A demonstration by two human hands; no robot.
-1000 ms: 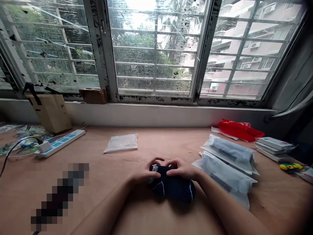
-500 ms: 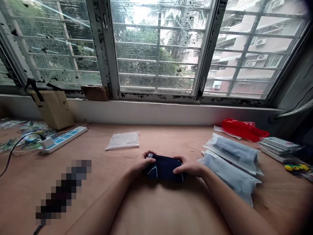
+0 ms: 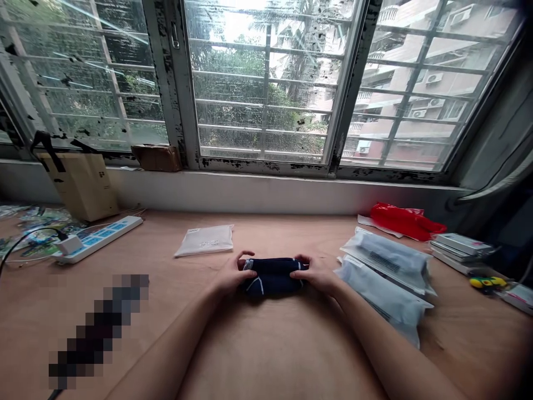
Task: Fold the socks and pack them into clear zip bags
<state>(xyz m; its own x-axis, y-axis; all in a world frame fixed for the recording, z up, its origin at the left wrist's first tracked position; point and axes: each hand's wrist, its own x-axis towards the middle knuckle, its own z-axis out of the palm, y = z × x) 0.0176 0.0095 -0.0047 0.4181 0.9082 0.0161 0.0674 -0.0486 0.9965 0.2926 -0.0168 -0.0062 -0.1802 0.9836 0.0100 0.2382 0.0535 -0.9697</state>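
A small dark navy garment with thin white trim lies rolled into a compact bundle on the wooden table. My left hand grips its left end, fingers curled over the top edge. My right hand pinches its right end, fingers closed on the cloth. Both forearms rest on the table, reaching in from the near edge.
A flat white pouch lies behind the bundle. Two clear plastic-bagged packs sit to the right, with a red bag, stacked flat boxes and a yellow-green tool beyond. A power strip and a wooden block stand left.
The navy garment has been folded from a loose spread into a tighter, narrower roll, and my hands have moved apart to its two ends and slightly farther from me.
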